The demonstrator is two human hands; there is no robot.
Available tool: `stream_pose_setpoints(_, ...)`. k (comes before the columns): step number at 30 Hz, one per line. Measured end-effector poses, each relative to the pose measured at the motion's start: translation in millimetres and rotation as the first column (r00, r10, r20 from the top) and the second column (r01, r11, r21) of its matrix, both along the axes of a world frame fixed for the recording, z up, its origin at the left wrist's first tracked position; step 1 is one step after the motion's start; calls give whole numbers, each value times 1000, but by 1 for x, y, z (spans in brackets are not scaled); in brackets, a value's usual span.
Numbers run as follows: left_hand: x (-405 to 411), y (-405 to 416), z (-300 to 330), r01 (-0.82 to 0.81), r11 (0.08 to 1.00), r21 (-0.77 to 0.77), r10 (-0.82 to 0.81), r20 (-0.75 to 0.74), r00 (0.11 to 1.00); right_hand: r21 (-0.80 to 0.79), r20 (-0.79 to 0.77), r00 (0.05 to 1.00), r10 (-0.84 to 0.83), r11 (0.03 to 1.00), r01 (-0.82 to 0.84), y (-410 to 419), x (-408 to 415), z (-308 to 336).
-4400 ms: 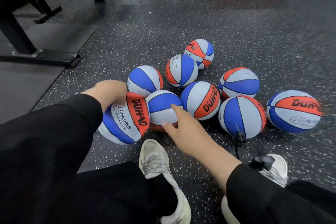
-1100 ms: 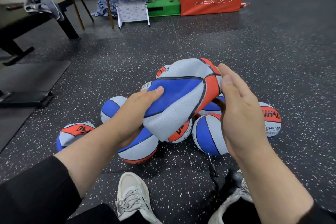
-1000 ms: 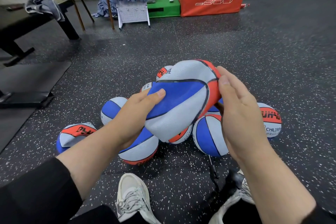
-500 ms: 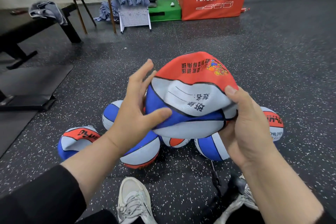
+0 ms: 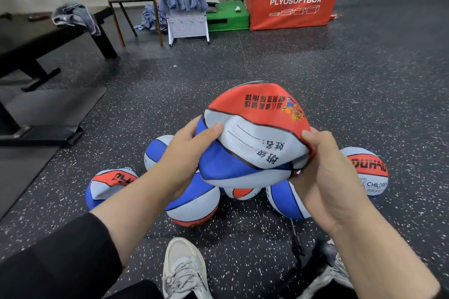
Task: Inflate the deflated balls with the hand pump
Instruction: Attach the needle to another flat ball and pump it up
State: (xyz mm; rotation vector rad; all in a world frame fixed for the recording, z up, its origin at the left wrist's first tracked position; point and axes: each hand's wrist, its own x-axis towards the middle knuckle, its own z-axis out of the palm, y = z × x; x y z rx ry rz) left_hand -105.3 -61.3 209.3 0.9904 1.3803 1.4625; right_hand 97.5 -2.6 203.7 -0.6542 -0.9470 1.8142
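Deflated ball (image 5: 252, 143) gripped by left hand (image 5: 187, 158) and right hand (image 5: 323, 172), fingers curled round edges; long axis left-right, red panel facing away.

Even, soft indoor light; floor (image 5: 267, 60) sheen; wide-angle bowing, blur at edges.

"PLYOSOFTBOX" is printed in white on the orange plyo box (image 5: 292, 0), above a row of white box outlines. Black Chinese characters are seen upside down on the red and white panels of the held deflated ball (image 5: 252, 138); they cannot be read with certainty. "CHILDREN" is printed on the white panel of the rightmost ball (image 5: 366, 172), under a black brand name that appears inverted.
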Motion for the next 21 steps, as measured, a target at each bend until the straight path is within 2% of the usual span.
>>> stream_pose_setpoints(4,-10,0,-9,-61,992,110,85,-226,970,102,296,955,23,993,-56,1,2,0)
stream_pose_setpoints(8,-7,-5,-12,2,973,232,119,-508,853,187,341,940,-3,980,-65,-7,1,8)
stream_pose_setpoints(11,-1,-6,-15,52,945,323,179,-645,743,269,341,937,-76,963,-20,-9,2,10)
stream_pose_setpoints(14,-4,-4,-19,66,929,365,209,-662,720,307,288,950,-119,951,26,-8,4,10)
stream_pose_setpoints(18,-8,-3,-18,102,911,400,190,-625,757,344,247,958,-143,937,51,-6,4,6)
stream_pose_setpoints(21,-7,-2,-19,110,889,445,213,-613,761,340,304,947,-104,940,-6,-3,5,3)
